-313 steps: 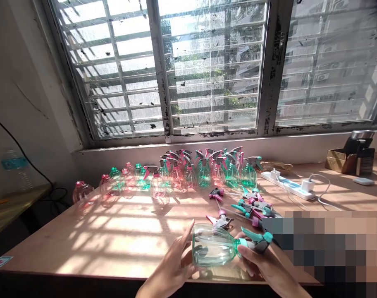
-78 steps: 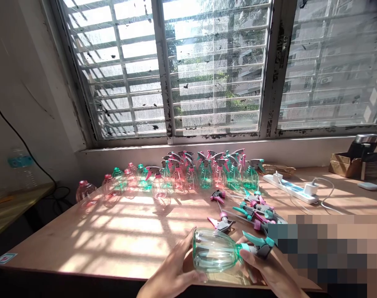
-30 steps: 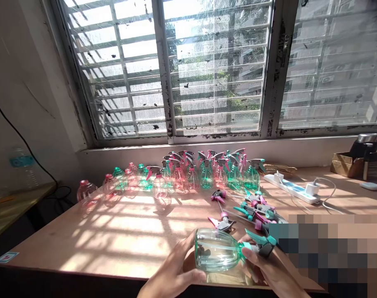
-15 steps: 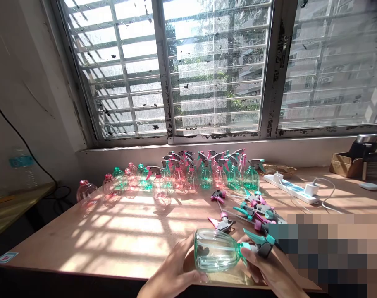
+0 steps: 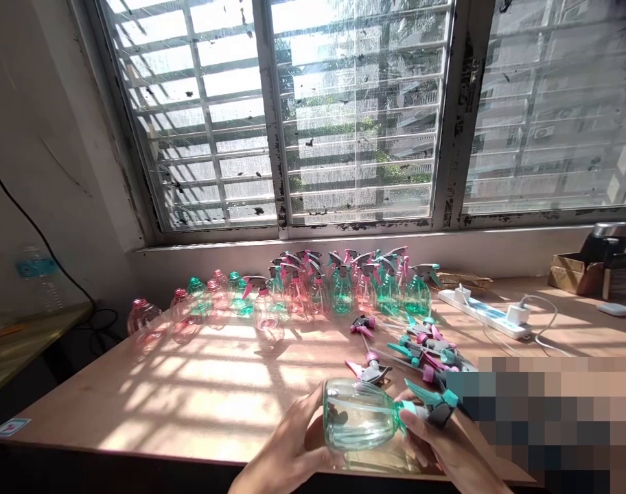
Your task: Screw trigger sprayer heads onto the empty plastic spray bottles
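Observation:
A clear green spray bottle (image 5: 362,415) lies sideways in the air near the table's front edge, its base to the left. My left hand (image 5: 297,439) is wrapped round the base end. At the neck, my right hand (image 5: 429,436) grips the teal collar, where a grey and teal trigger head (image 5: 436,401) sits on the bottle. A dip tube shows inside. Just beyond, loose spray heads (image 5: 431,350) in pink, teal and grey lie in a pile. One pink and grey spray head (image 5: 371,370) rests right behind the bottle.
Several pink and green bottles with heads (image 5: 342,291) stand in rows below the window. Bottles without heads (image 5: 180,312) stand to their left. A white power strip (image 5: 482,313) with plugs and a cardboard box (image 5: 570,271) are on the right. A blurred patch covers the lower right.
Almost nothing differs. The bottle has turned very slightly in my hands, and both hands keep their places on it.

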`<state>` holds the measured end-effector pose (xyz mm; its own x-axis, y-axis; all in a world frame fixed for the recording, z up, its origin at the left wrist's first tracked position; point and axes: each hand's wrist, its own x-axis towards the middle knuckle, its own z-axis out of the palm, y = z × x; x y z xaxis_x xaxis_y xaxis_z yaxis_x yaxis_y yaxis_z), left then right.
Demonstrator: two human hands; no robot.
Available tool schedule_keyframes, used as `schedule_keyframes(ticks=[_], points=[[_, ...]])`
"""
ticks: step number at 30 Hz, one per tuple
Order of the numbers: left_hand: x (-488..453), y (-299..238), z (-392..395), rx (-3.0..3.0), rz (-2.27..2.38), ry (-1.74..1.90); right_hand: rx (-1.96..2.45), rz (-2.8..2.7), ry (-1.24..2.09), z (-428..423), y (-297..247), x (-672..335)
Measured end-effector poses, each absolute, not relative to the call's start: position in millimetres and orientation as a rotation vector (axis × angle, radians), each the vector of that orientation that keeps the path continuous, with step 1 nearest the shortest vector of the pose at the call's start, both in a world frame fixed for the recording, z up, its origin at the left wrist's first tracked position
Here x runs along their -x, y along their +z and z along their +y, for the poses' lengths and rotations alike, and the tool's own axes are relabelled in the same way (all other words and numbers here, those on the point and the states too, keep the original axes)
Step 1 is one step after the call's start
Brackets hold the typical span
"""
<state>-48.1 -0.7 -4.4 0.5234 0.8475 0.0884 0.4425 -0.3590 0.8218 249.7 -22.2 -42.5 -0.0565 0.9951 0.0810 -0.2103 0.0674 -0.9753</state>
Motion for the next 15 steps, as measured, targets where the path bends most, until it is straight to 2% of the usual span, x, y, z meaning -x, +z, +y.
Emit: schedule_keyframes(ticks=[2,8,15], points=[[47.4,-2.9,-1.6,-1.997,1.082,0.658,0.964,-1.119,1.28,-22.1,-41.1,-248.9],[45.6,-12.6,0.6,-1.803,0.744,0.738,0.987,-1.115,1.252,-22.1,-42.0,-248.6],[49.7,-3.9,-1.4,-2.032,1.055,0.646,0.947,-1.172,1.294,-22.0,-45.1,-249.6]])
